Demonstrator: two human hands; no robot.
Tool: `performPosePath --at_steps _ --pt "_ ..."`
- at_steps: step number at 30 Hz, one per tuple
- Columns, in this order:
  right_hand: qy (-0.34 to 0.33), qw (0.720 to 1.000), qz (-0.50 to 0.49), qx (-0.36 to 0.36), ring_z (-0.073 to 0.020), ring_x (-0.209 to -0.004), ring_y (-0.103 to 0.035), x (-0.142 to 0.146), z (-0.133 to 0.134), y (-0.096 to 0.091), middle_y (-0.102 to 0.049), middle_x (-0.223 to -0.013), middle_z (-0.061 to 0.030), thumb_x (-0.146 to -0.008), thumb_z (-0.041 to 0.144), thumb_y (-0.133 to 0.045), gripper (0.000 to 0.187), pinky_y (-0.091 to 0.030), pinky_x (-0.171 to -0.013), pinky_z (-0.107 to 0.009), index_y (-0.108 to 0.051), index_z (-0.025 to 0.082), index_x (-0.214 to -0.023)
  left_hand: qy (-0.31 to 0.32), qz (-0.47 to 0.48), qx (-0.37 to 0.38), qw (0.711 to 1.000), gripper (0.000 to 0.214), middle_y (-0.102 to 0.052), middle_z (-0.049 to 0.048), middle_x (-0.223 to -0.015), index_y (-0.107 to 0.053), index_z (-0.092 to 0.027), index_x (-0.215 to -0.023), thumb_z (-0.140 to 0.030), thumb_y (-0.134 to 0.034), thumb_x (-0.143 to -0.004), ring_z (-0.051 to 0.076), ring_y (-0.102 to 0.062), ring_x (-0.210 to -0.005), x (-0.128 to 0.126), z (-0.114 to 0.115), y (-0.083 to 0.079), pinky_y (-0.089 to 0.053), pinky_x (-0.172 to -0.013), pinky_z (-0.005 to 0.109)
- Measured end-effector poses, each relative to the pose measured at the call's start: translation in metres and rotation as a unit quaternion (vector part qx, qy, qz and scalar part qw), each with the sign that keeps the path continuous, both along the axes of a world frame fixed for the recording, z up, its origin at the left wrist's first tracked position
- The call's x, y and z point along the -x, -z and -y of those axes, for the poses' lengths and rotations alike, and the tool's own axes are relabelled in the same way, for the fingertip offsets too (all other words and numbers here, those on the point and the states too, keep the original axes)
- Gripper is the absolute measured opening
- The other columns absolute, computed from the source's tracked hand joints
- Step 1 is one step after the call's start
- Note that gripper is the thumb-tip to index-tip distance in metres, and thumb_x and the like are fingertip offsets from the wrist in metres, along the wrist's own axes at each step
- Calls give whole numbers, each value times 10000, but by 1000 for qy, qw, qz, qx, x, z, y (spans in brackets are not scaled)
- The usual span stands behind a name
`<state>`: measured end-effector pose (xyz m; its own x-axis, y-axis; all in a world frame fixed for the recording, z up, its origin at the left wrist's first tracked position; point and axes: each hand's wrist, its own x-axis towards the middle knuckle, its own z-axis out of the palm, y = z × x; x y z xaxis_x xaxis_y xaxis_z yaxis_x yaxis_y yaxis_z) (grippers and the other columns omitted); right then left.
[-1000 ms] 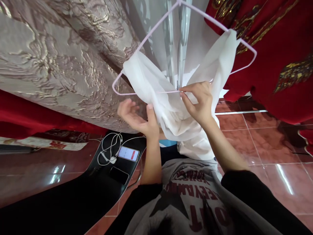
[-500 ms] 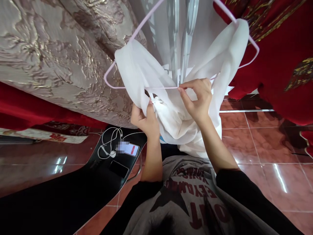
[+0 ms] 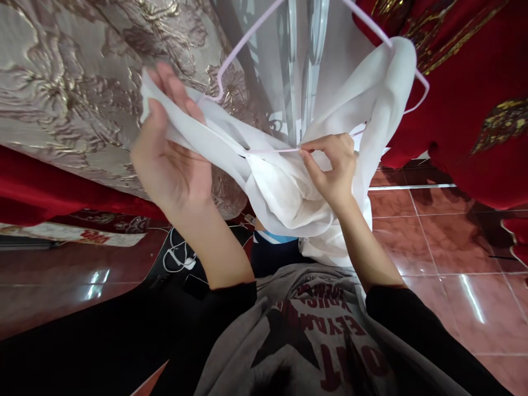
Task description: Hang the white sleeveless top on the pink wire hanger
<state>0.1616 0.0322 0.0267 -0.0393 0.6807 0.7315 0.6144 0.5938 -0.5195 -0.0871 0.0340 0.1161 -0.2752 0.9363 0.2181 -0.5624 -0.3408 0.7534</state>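
A sheer white garment [image 3: 284, 187] hangs over a thin pale pink hanger [image 3: 243, 47] in front of me. My left hand [image 3: 169, 148] is raised at the left and grips the garment's left edge between thumb and fingers, pulling it out sideways over the hanger's left corner. My right hand [image 3: 332, 165] pinches the hanger's lower bar together with the white cloth at the middle. The garment's right part [image 3: 383, 93] is draped over the hanger's right shoulder. Its lower folds fall toward my lap.
A beige and gold brocade cloth [image 3: 70, 82] hangs at the left. Red garments with gold embroidery [image 3: 474, 93] hang at the right. White earphones [image 3: 179, 258] lie on a black seat [image 3: 82, 335] below my left arm. The floor is glossy red tile [image 3: 445, 247].
My left hand has risen from below the hanger up to the left, drawing the white cloth's edge out over the hanger's left corner. My right hand has kept its pinch on the bar.
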Motion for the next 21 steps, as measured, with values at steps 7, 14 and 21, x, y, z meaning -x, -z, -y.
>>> performPosePath --at_steps 7,14,21 --pt "22 999 28 -10 -194 -919 -633 -8 -2 0 -744 -928 -25 -1063 443 -562 262 -456 -994 -444 -713 253 -965 -144 1 -3 990 313 -695 -36 -1463 -717 -278 -1147 -328 -751 -841 126 -388 -1592 12 1 89 -492 -1234 304" --pt "-26 999 36 9 -203 -1002 -678 2 12 -8 -765 -1064 -32 -1092 408 -492 260 -478 -1024 -473 -707 263 -1111 -7 -84 67 994 484 -660 35 -1496 -717 -323 -1210 -653 -734 -856 121 -499 -604 -50 22 103 -448 -543 333" --pt "0 990 -103 -92 -237 -1123 -703 -20 26 -12 -728 -1132 -62 -1047 374 -578 185 -530 -1065 -518 -698 277 -1150 -15 -70 -6 997 386 -708 42 -987 -658 -256 -943 -619 -781 -893 80 -384 -450 -79 27 82 -278 -436 313"
